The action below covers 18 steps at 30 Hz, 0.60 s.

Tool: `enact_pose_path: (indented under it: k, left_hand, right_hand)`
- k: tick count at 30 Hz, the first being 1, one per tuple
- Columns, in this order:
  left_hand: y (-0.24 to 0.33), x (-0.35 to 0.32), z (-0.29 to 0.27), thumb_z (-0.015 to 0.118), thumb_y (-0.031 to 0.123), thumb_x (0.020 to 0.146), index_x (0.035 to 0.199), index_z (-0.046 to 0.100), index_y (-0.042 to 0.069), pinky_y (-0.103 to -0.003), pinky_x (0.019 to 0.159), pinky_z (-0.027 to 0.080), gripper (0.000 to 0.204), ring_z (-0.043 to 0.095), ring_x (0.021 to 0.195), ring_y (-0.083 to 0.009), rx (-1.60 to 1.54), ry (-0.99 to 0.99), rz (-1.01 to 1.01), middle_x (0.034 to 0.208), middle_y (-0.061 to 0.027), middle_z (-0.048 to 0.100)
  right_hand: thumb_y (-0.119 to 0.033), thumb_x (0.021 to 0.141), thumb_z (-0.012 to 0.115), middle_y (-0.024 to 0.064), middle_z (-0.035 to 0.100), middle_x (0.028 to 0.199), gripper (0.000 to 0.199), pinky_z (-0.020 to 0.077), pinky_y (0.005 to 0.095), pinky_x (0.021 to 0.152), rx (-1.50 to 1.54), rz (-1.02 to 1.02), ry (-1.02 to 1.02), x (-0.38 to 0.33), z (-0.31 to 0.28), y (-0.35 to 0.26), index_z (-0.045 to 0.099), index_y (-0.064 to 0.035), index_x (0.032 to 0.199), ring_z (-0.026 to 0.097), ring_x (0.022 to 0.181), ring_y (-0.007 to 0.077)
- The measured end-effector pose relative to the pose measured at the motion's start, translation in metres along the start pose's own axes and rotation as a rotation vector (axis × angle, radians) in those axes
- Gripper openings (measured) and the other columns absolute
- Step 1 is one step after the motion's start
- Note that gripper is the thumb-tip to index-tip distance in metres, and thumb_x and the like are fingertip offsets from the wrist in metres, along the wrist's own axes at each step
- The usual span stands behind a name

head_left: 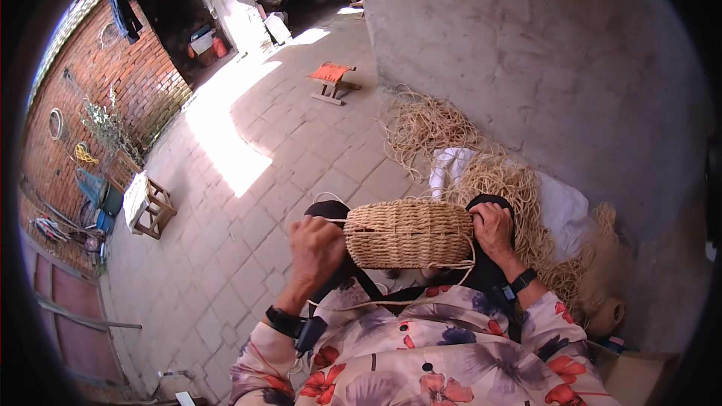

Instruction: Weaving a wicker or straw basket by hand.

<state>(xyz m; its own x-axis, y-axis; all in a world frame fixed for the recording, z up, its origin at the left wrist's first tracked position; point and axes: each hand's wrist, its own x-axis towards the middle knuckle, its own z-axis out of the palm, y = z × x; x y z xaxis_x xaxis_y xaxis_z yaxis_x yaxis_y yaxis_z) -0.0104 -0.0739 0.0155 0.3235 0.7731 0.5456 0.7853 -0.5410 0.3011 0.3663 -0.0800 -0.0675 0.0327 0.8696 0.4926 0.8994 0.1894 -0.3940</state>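
Observation:
A woven straw-coloured basket [406, 234] rests across my lap, with a narrow dark slit along its middle. At its left end my left hand [314, 249] is closed, its fingers curled around a pale cord [336, 219] that runs to the weave. My right hand [493, 228] grips the basket's right end, the thumb and fingers bent over its edge. Another length of cord [376, 304] loops from the basket's lower right side across my shirt toward the left. The fingertips of my left hand are partly hidden.
Heaps of loose straw-coloured cord [432, 126] and white sacking [562, 210] lie along the grey wall [519, 45] on the right. An orange-topped folding stool [331, 75] stands ahead on the paving. A wooden stool [154, 207] is at left, near a brick wall [113, 68].

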Motion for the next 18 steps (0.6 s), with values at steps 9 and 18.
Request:
enact_pose_path:
  k: [9,18]
  left_hand:
    - [-0.23,-0.143,-0.128,0.069,0.017,0.072,0.088,0.075,0.012,-0.041,0.078,0.051,0.018,0.067,0.09,-0.0265,0.705,-0.209,-0.902,0.091,-0.0078,0.07]
    - [0.016,-0.016,0.01,0.072,0.009,0.08,0.093,0.07,0.008,-0.036,0.065,0.053,0.013,0.065,0.073,-0.0256,-0.176,-0.043,-0.052,0.087,-0.0079,0.066]
  right_hand:
    - [-0.007,0.08,0.061,0.0023,0.064,0.081,0.008,0.0401,0.041,0.074,0.023,-0.002,-0.007,-0.002,0.001,0.003,0.065,-0.0117,0.084,0.06,0.082,0.0248]
    - [-0.007,0.079,0.061,0.0018,0.065,0.083,0.009,0.0404,0.0403,0.075,0.011,-0.03,-0.033,0.0,0.006,0.003,0.066,-0.0123,0.085,0.06,0.082,0.0241]
